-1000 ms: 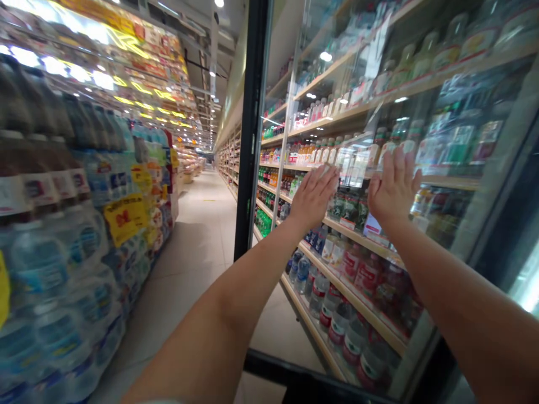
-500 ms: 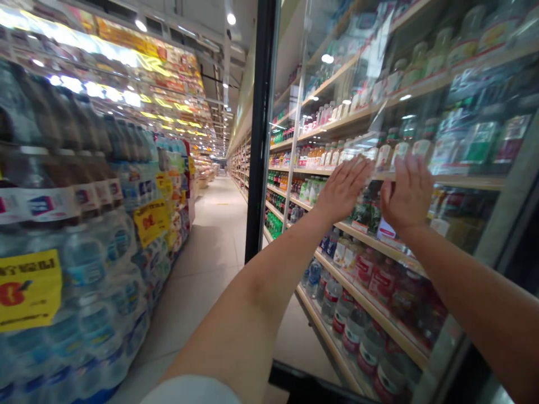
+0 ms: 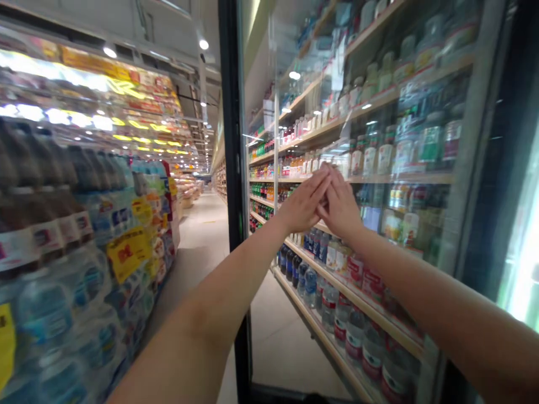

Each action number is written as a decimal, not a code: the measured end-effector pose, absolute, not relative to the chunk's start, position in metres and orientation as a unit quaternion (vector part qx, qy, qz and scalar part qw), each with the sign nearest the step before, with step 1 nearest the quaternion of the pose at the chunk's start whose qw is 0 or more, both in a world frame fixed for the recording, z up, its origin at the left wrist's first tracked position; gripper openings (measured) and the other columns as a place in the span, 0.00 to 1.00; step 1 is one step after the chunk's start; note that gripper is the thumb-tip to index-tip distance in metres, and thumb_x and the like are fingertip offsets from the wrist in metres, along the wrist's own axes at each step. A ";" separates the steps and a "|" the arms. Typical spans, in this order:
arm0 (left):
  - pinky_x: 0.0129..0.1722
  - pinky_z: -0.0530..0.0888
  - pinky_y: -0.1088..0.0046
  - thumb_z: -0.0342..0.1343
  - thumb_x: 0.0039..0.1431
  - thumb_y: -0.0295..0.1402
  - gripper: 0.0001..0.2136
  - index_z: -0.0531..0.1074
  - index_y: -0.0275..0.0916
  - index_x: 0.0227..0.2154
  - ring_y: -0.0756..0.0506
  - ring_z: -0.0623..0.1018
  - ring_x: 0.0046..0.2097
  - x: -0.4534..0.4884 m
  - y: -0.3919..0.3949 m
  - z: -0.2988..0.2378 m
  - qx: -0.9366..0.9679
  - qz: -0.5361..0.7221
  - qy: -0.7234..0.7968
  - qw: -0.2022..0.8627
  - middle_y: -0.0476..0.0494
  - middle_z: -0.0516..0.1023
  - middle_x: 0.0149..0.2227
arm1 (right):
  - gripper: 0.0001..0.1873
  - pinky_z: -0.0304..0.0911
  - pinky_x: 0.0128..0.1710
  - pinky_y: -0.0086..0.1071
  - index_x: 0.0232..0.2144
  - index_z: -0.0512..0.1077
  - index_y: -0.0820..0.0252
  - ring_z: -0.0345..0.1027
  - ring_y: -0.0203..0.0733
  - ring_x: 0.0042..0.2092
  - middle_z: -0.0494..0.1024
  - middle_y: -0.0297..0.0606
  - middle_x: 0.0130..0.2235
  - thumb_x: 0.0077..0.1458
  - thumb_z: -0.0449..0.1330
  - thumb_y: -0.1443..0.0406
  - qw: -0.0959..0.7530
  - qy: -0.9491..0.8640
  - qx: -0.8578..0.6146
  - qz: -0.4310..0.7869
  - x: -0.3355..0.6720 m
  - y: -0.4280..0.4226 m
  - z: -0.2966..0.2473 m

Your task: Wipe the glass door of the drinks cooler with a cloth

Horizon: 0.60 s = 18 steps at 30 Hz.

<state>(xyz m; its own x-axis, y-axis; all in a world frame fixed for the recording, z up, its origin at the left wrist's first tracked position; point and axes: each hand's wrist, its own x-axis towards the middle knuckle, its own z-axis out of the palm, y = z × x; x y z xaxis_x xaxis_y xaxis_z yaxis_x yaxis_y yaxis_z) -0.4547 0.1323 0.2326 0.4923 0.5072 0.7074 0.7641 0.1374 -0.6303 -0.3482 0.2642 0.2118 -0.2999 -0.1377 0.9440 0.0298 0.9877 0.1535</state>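
My left hand [image 3: 304, 203] reaches forward with its fingers stretched out, in front of the glass door [image 3: 290, 359] of a drinks cooler. Beside it, my right hand [image 3: 343, 210] is also outstretched, palm turned forward. Their fingertips meet or overlap at the top, with a small gap between the thumbs. No object shows in either hand. The fingers seem to rest on the glass, though I cannot tell the contact for sure. A black door frame [image 3: 231, 168] stands upright to the left of my hands. Shelves of bottled drinks [image 3: 353, 336] show through or in the glass.
Shrink-wrapped bottle packs [image 3: 46, 314] are stacked high on the left, with yellow price signs [image 3: 128, 252] on them. A pale tiled aisle floor [image 3: 202, 224] runs away between the stacks and the door. At the far right a bright, lit strip [image 3: 520, 264] shows.
My hands have come together from being apart, the right one moving left toward the other. The view has turned so the door frame sits farther left, and a lit strip appears at right.
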 end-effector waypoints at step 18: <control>0.73 0.45 0.48 0.42 0.72 0.37 0.29 0.53 0.29 0.71 0.35 0.47 0.75 -0.482 0.109 0.250 -0.401 -0.207 -0.661 0.599 0.34 0.51 0.73 | 0.34 0.47 0.71 0.54 0.70 0.57 0.59 0.48 0.53 0.72 0.59 0.41 0.71 0.62 0.50 0.72 0.655 -0.745 -0.016 -0.127 -0.357 0.267 0.246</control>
